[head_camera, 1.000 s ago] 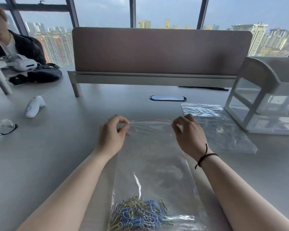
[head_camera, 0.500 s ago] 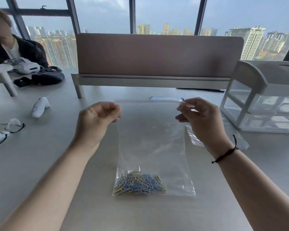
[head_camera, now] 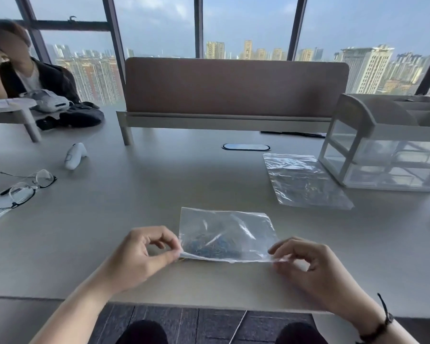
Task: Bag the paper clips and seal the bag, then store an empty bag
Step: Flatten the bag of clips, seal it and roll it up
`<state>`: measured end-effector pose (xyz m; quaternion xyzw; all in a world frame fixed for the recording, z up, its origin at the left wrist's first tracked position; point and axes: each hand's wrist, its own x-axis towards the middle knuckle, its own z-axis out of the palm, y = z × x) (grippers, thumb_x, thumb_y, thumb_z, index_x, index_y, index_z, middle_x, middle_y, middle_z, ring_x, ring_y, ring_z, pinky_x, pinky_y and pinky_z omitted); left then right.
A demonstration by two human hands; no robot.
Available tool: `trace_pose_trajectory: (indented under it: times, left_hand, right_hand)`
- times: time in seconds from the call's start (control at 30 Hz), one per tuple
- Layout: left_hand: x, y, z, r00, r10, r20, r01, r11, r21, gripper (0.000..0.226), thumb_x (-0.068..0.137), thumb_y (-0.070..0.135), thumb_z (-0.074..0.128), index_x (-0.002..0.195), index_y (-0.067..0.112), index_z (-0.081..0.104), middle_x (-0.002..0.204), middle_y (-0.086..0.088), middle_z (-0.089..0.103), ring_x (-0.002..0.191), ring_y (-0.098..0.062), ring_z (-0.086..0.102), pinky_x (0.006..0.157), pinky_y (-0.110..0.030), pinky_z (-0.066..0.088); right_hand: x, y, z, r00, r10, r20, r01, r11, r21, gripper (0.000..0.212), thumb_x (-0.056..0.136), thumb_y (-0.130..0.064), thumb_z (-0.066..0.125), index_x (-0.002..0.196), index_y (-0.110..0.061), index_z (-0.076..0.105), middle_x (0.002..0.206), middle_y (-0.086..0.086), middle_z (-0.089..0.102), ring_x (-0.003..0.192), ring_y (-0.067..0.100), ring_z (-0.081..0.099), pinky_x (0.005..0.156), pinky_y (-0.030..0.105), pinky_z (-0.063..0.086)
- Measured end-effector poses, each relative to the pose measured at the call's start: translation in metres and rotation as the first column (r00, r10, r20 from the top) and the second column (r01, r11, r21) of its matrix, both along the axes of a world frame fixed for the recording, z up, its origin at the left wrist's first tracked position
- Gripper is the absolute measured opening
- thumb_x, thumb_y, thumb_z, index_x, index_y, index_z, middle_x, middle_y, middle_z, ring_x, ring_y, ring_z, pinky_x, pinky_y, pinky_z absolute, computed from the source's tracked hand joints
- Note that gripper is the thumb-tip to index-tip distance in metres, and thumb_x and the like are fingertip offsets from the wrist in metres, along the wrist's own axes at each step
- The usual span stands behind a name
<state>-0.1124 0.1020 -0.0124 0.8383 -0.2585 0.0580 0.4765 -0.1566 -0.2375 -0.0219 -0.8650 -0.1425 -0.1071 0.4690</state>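
Note:
A clear zip bag [head_camera: 243, 227] lies on the grey desk near its front edge, folded back over itself. The coloured paper clips [head_camera: 210, 244] show dimly through the plastic. My left hand [head_camera: 144, 256] pinches the bag's near left corner between thumb and forefinger. My right hand [head_camera: 308, 264] pinches the near right corner. A second, empty clear bag [head_camera: 303, 182] lies flat farther back on the right, apart from both hands.
A white and clear drawer organiser [head_camera: 382, 150] stands at the right, just behind the empty bag. Glasses [head_camera: 27, 187] and a white handheld device [head_camera: 75, 155] lie at the left. A brown divider panel [head_camera: 233, 88] crosses the back. Another person sits far left.
The bag hung upright from both hands with the clips at its bottom. Now both hands have come down toward the desk's front edge and the bag lies folded over the clips.

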Motion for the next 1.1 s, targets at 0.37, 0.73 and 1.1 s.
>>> trace_pose_trajectory:
  times: [0.37, 0.73, 1.1]
  left_hand:
    - [-0.009, -0.003, -0.001, 0.991, 0.072, 0.112, -0.080, 0.995, 0.066, 0.028, 0.077, 0.004, 0.083, 0.076, 0.030, 0.072, 0.092, 0.015, 0.077, 0.087, -0.006, 0.071, 0.080, -0.030, 0.054]
    - [0.017, 0.003, -0.016, 0.998, 0.053, -0.023, -0.042, 0.941, 0.335, 0.044, 0.090, -0.002, 0.053, 0.087, 0.039, 0.071, 0.115, 0.030, 0.070, 0.107, -0.006, 0.070, 0.099, -0.033, 0.052]
    - [0.097, -0.037, 0.021, 0.944, 0.301, -0.134, -0.205, 0.856, 0.475, 0.067, 0.089, 0.045, 0.069, 0.145, 0.022, 0.042, 0.143, 0.001, 0.054, 0.132, -0.019, 0.050, 0.108, -0.033, 0.038]
  right_hand:
    - [-0.004, -0.004, -0.003, 0.968, -0.108, 0.225, 0.171, 0.944, -0.283, 0.019, 0.075, -0.020, 0.082, 0.075, -0.036, 0.072, 0.095, -0.025, 0.068, 0.091, 0.002, 0.063, 0.066, 0.005, 0.036]
    - [0.017, 0.002, -0.010, 0.989, -0.081, 0.124, 0.128, 0.892, -0.434, 0.019, 0.080, -0.051, 0.065, 0.091, -0.037, 0.073, 0.111, -0.032, 0.066, 0.101, -0.009, 0.062, 0.091, 0.024, 0.050]
    - [0.079, 0.019, 0.024, 0.973, -0.221, 0.062, 0.226, 0.876, -0.426, 0.038, 0.085, -0.049, 0.065, 0.119, -0.034, 0.063, 0.120, -0.008, 0.067, 0.114, 0.016, 0.060, 0.093, 0.032, 0.046]
